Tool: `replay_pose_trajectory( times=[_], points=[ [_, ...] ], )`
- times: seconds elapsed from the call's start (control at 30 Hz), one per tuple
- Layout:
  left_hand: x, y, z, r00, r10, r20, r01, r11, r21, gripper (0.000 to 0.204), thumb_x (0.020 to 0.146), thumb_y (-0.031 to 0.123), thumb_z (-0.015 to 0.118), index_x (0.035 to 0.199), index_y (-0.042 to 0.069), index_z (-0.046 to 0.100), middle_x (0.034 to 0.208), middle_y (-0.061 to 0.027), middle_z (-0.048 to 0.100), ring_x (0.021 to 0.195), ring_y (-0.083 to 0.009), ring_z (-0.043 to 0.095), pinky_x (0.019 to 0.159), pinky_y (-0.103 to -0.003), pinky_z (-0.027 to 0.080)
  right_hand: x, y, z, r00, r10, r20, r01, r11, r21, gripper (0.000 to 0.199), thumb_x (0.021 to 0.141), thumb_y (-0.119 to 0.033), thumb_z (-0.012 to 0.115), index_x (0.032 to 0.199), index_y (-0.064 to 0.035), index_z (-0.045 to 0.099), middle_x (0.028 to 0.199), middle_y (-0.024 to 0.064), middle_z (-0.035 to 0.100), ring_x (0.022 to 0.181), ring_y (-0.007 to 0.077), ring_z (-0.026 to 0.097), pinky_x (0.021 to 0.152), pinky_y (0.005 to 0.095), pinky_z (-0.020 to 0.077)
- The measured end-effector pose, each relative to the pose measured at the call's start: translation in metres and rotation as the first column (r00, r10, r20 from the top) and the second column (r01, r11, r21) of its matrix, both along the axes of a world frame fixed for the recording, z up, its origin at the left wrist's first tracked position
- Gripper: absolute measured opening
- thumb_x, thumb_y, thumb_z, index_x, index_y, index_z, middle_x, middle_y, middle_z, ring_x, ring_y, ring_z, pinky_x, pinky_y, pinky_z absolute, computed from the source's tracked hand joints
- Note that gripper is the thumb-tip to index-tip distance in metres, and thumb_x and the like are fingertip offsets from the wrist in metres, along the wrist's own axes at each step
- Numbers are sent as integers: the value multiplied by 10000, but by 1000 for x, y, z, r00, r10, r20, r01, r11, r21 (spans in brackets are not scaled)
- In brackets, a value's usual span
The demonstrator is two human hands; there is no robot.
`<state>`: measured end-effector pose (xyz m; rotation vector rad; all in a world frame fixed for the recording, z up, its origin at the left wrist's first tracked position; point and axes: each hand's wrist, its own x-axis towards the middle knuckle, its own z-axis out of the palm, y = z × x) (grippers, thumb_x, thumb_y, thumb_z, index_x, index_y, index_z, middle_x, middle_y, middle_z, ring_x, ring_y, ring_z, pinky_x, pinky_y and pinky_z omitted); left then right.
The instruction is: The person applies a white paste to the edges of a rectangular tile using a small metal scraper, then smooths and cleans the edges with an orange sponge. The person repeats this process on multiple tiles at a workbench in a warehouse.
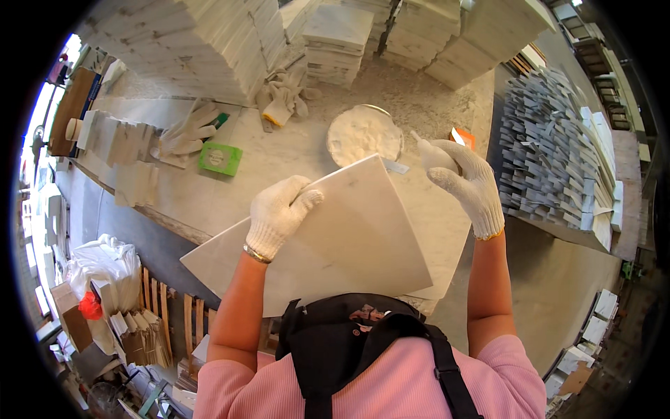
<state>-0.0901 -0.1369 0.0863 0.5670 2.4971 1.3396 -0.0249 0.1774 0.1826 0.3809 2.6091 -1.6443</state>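
Observation:
Both my hands wear white knit gloves. My left hand (279,213) is closed over the upper left edge of a pale marble tile (349,237), thumb on its face. The tile is tilted in front of my body, above the stone-topped table (272,157). In my right hand (469,183) is a small white squeeze bottle (437,155), its thin nozzle pointing up and left, apart from the tile. Beyond the tile's top corner stands a round pan of white powder (364,134). A flat metal blade (396,167) lies beside it, and an orange item (463,138) lies behind my right hand.
Tall tile stacks (202,49) and lower ones (338,42) line the table's far side. Spare gloves (287,98) and a green box (220,158) lie at the left. Rows of grey stone strips (544,140) stand at right; cardboard (139,335) is at lower left.

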Motion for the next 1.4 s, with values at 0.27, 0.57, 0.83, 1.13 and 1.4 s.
replay_pose_trajectory(
  times=[0.27,0.57,0.83,1.13,1.4],
  points=[
    [0,0,1,1000,2,-18,-3,1000,-15,265,907,362,728,967,105,708,819,-95,686,728,-267,653,670,-348,511,-5,-15,24,992,129,19,-129,990,49,386,835,-296,768,1114,-30,760,1064,78,737,959,173,635,851,313,492],
    [0,0,1,1000,2,-5,-2,1000,-16,266,907,360,727,973,102,710,820,-92,684,726,-265,651,673,-348,511,-8,-12,12,990,141,-2,-139,983,118,390,795,-291,762,1072,-16,763,1015,112,736,963,240,646,855,356,499],
    [0,-1,2,1000,-1,-18,1,1000,-17,268,906,354,725,981,98,706,828,-98,682,729,-275,649,677,-349,512,-10,-12,12,986,165,-5,-162,974,159,376,785,-295,782,1047,-25,769,978,101,740,914,241,657,822,363,512],
    [0,-1,1,999,-6,-38,5,999,-39,280,905,369,715,979,100,696,830,-105,676,750,-307,646,681,-374,508,-11,-10,9,983,182,-25,-175,967,186,388,781,-302,800,1045,-21,768,975,108,740,913,246,660,819,367,514],
    [0,-1,2,1000,-7,-25,6,999,-49,279,907,375,709,976,104,697,839,-108,679,764,-311,652,688,-383,509,-10,-13,12,984,177,-18,-173,973,151,396,794,-312,778,1046,-8,763,968,118,740,905,253,663,815,365,511]
  ],
)
